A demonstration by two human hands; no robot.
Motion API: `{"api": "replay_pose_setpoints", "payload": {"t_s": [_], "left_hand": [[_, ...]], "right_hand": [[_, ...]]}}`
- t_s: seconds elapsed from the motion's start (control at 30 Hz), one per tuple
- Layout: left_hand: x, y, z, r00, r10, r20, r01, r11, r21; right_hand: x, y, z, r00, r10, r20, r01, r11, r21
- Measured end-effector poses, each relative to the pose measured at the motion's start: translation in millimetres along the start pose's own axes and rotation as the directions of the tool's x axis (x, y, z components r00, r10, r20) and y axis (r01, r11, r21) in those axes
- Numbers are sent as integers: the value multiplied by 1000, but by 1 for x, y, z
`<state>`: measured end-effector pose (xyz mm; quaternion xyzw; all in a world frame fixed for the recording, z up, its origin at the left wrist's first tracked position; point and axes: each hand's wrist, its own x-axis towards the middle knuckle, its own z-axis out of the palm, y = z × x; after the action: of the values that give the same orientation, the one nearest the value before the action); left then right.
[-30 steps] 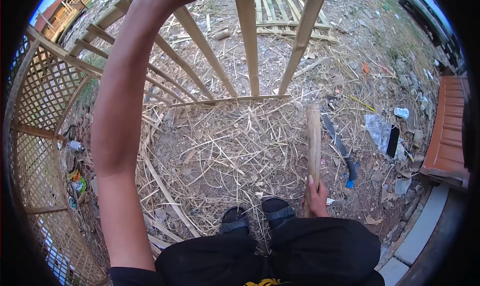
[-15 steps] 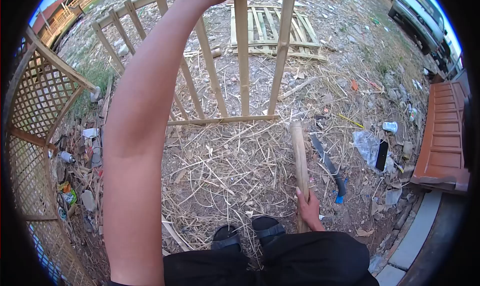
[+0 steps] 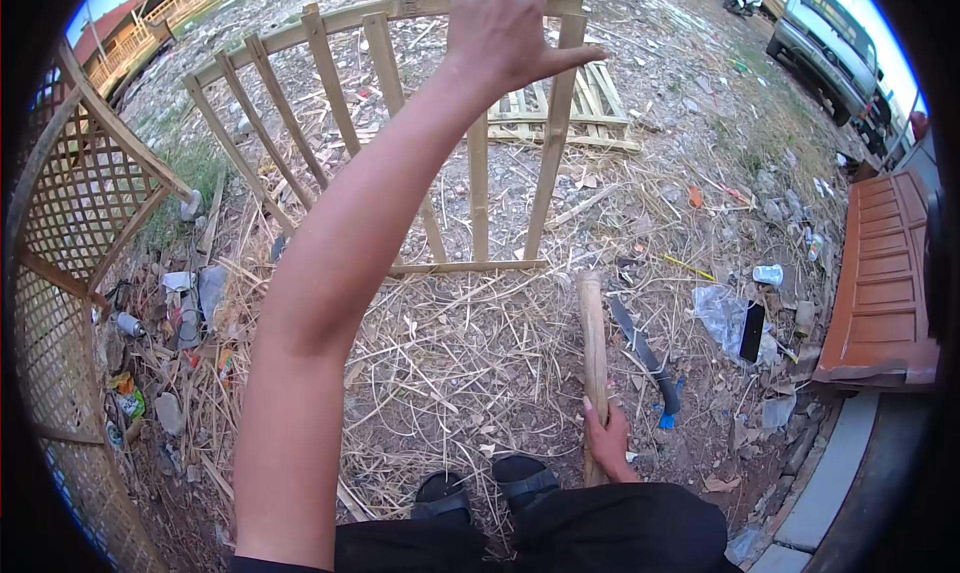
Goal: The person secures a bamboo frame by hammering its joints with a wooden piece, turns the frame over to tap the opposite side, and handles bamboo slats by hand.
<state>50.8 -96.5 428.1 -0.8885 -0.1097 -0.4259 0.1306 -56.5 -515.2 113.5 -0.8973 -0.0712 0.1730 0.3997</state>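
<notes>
A panel of slats [image 3: 330,83], bamboo or wood, stands upright in front of me, its lower rail on the straw-covered ground. My left hand [image 3: 500,33] is on its top rail, fingers over the rail and spread a little, thumb stretched out to the right. My right hand [image 3: 606,441], low beside my knee, is closed round a thick wooden club [image 3: 592,333]. The club's blunt end points away from me. Right of the club lies a machete [image 3: 645,353] with a dark blade and a blue tag at its handle.
A second slatted panel [image 3: 600,108] lies flat behind the first. Lattice screen [image 3: 85,188] stands at the left. A brown panelled board [image 3: 885,273], plastic wrap [image 3: 715,318], a black phone-like slab [image 3: 752,331] and a white cup [image 3: 768,275] lie right. A pickup truck [image 3: 825,48] stands farther off.
My view has tilted up slightly, so the scene sits lower and more of the panel's top rail and my left hand shows. My right hand stays on the club.
</notes>
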Motion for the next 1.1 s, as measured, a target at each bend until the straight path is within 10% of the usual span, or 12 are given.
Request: {"api": "replay_pose_setpoints", "payload": {"t_s": [0.13,1.1], "left_hand": [[9,25,13,988,-107,-110,130,964,233],[8,2,55,928,43,-369,-117,977,-181]], "right_hand": [[-11,-9,5,983,162,86,-171,980,106],[12,-6,28,994,88,62,-92,994,63]]}}
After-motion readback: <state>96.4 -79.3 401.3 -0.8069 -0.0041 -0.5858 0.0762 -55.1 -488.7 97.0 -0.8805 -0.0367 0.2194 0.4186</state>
